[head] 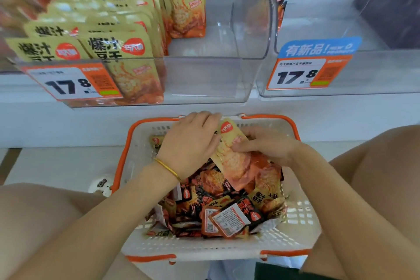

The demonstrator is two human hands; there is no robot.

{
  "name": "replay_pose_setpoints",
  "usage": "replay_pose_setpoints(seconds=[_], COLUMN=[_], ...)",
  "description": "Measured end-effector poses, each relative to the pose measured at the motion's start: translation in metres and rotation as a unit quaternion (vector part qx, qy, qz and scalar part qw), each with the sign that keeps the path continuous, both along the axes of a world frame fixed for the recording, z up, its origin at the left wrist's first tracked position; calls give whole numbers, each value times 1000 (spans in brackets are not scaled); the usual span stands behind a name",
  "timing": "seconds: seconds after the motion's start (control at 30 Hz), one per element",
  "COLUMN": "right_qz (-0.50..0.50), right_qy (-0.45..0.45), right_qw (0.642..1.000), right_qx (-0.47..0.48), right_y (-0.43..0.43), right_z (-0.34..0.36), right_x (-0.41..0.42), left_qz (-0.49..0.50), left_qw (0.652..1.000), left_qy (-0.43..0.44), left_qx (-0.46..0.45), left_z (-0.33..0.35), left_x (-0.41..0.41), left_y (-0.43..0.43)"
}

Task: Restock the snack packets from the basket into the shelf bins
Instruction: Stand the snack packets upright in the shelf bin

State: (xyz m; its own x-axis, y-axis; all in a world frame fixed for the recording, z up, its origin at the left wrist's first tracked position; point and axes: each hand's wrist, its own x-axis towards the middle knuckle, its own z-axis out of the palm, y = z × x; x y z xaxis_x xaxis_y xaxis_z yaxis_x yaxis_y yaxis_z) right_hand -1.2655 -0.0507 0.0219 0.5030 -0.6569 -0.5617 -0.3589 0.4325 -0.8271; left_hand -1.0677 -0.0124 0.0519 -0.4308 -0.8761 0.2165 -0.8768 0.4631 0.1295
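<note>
With my left hand (188, 143) and right hand (267, 146) both gripping a loose stack of yellow packets (230, 154) in the basket (138, 159), I fear some slipping free.

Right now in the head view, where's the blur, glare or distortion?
Head view: top-left shelf packets smear with motion blur; clear bin front shows reflections; shelf edge bows, wide-angle distortion; left hand, right hand, the yellow packet they grip and the basket are sharp; shadows faint.
</note>
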Motion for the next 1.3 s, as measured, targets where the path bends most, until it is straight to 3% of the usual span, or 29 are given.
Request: replay_pose_setpoints(seconds=[0.13,0.27,0.37,0.5,0.63,0.73,0.83,1.03,1.13,1.3], right_qz=[60,48,-60,-184,-185,-158,-166,-182,-218,-330], right_qy=[-61,-81,-71,-38,136,264,243,334,326,194], right_qw=[996,988,966,918,879,870,909,855,848,888], right_qx=[-4,-119,-241,-350,-417,-385,-294,-353,-356,-255], right_y=[17,32,24,-34,-120,-164,-181,-194,-199,-201], right_z=[85,165,208,232,211,179,149,125,119,121], right_x=[3,8,21,65,110,126,130,140,145,155], left_qz=[-32,13,97,193,216,212,214,207,199,181], left_qw=[975,937,927,937,944,945,946,948,950,950], left_qy=[51,137,157,86,19,-1,-6,-4,-2,24], left_qx=[-213,-321,-327,-280,-251,-248,-242,-241,-239,-254], left_z=[58,113,137,132,115,107,101,98,96,97], left_x=[1,19,38,52,54,57,59,62,62,58], left_y=[10,8,-3,-22,-32,-35,-37,-39,-40,-39])
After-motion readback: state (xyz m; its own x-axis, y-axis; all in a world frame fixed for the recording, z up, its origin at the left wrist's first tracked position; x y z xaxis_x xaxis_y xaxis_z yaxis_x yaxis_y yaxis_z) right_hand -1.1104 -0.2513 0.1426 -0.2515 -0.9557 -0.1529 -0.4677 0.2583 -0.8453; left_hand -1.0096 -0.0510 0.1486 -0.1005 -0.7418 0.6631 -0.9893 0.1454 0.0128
